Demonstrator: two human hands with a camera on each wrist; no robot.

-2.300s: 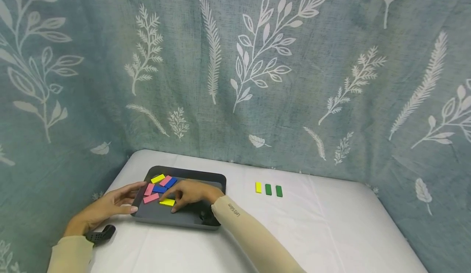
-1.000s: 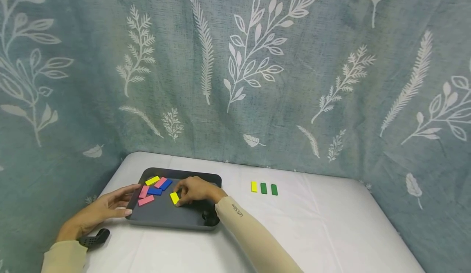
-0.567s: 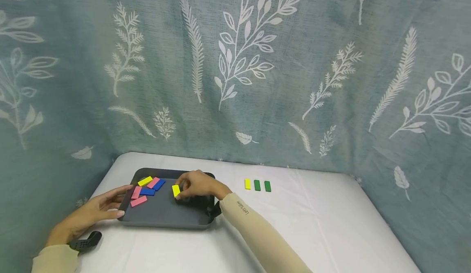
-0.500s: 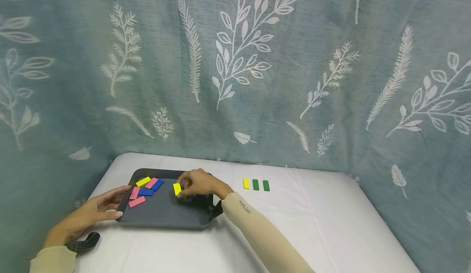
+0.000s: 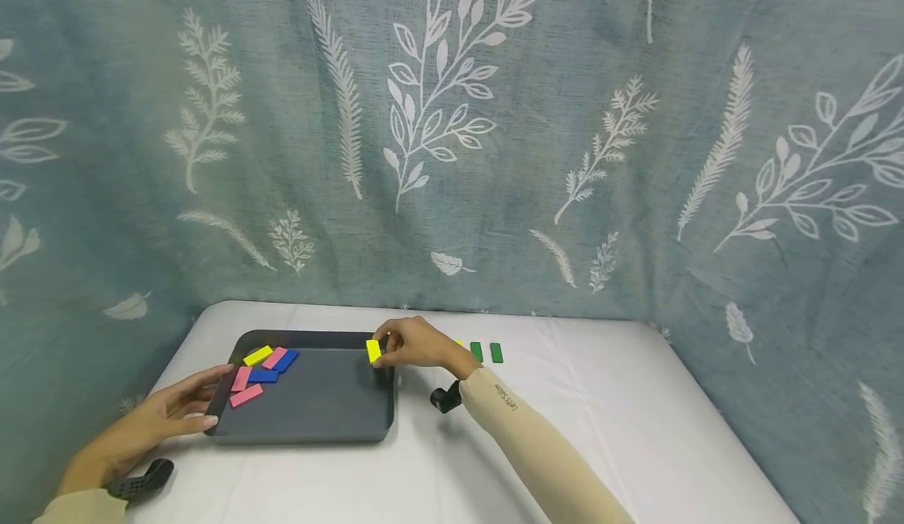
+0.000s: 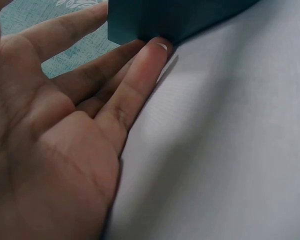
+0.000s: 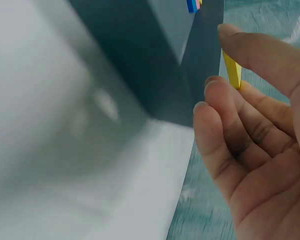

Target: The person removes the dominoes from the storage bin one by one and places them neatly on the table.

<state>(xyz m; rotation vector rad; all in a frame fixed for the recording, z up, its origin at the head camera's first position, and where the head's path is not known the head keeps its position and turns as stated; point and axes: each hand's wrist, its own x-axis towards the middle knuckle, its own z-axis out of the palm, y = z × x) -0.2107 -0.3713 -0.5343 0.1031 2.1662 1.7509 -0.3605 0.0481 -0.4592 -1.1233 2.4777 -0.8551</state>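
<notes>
In the head view my right hand point(image 5: 424, 342) pinches a small yellow rectangular block point(image 5: 373, 351) between thumb and fingers, held up at the right rim of a dark grey tray point(image 5: 318, 410). The right wrist view shows the yellow block point(image 7: 233, 72) edge-on behind the thumb. My left hand point(image 5: 151, 422) rests against the tray's left side, fingers fairly straight and thumb near the front corner. Inside the tray's left part lie another yellow block point(image 5: 257, 355), pink blocks point(image 5: 246, 395) and blue blocks point(image 5: 264, 376).
Right of the tray, two green blocks point(image 5: 497, 352) stand in a row on the white tablecloth point(image 5: 565, 414); a yellow block point(image 5: 460, 343) beside them is mostly hidden by my right hand. A patterned curtain point(image 5: 452, 194) closes off the back and sides.
My right hand has picked the yellow block off the tray floor, turned it, and carried it rightward to the tray's right rim. The left hand stays at the tray; the head view has shifted right.
</notes>
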